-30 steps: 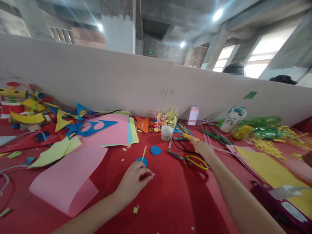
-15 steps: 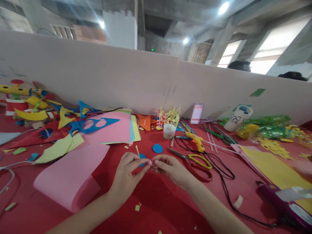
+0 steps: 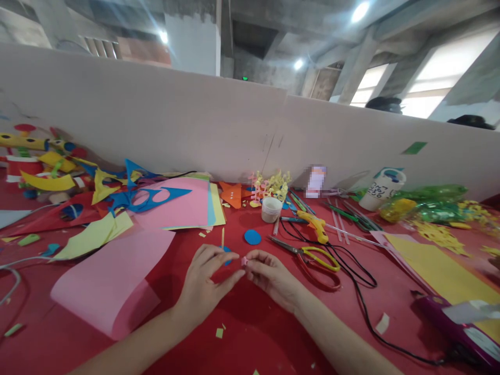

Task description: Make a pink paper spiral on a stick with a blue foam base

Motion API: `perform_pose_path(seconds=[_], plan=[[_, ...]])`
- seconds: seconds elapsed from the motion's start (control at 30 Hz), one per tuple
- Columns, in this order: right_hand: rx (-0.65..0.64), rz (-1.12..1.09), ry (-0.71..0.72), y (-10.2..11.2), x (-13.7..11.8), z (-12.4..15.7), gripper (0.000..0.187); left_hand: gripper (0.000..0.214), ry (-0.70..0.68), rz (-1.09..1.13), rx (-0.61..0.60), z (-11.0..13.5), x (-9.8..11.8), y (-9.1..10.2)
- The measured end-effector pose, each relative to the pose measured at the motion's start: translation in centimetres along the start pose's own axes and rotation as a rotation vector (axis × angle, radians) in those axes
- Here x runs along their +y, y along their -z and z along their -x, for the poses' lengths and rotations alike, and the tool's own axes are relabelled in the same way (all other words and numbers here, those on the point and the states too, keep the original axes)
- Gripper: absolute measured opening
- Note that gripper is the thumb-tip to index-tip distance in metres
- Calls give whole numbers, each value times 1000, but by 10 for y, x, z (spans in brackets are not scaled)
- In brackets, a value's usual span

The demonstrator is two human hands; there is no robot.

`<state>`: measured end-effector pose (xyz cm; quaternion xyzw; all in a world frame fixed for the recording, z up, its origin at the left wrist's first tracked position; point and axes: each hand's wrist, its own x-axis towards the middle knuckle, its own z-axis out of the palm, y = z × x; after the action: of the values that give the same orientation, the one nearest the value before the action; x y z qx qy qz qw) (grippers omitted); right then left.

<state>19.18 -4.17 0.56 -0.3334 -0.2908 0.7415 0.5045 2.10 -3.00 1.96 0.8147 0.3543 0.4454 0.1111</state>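
- Red cloth covers the counter (image 3: 273,333), with a pale partition wall (image 3: 195,125) behind it and paper scraps strewn about.
- Left hand (image 3: 207,278) is curled, and its thumb and forefinger close on a tiny pink piece (image 3: 244,260).
- Right hand (image 3: 273,276) meets it from the other side, its fingertips pinched on the same pink piece, which is held just above the counter between the two hands.
- A thin yellow stick (image 3: 223,238) rises just beyond the left hand's fingers, beside a blue disc (image 3: 227,249) that they partly hide. Whether the hand grips the stick cannot be told.
- Containers: a small white cup (image 3: 271,209) stands upright well beyond both hands, and its contents do not show. A taller paper cup (image 3: 380,188) with lettering leans far out past the right hand, and its inside cannot be told either.
- A second blue circle (image 3: 252,237) lies between the hands and the small cup.
- Yellow-handled scissors (image 3: 312,255) lie near the right hand, on its outer side, and a yellow glue gun (image 3: 314,225) lies just beyond them.
- A curled pink sheet (image 3: 109,281) lies near the left hand, on its outer side.
- Half a second earlier the hands already met at the pink piece. The stick leaned to the left then and stands straighter now.
- A second ago the right hand was stretched out to the glue gun, while the left hand alone held the pink piece.
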Motion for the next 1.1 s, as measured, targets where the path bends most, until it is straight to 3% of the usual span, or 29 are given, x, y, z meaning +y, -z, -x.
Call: perform_pose_path(seconds=[0.1,0.2,0.33,0.47,0.63,0.8,1.1], plan=[[30,-66,26,3,-3,-2,16,12,96,36,164,-1,0,3],[72,-96,72,6,-10,-4,18,12,283,110,363,-4,-7,4],[82,-102,112,8,-15,-5,19,9,437,301,418,-8,-21,3],[70,-87,130,10,-12,-8,16,16,458,372,386,-12,-29,0],[-11,-23,171,6,-4,-23,14,47,626,392,162,-18,-43,-10],[-13,-2,142,-5,2,-46,15,41,607,406,-13,-27,-49,-14],[31,66,135,-9,2,-49,20,32,575,391,39,-31,-39,-8]])
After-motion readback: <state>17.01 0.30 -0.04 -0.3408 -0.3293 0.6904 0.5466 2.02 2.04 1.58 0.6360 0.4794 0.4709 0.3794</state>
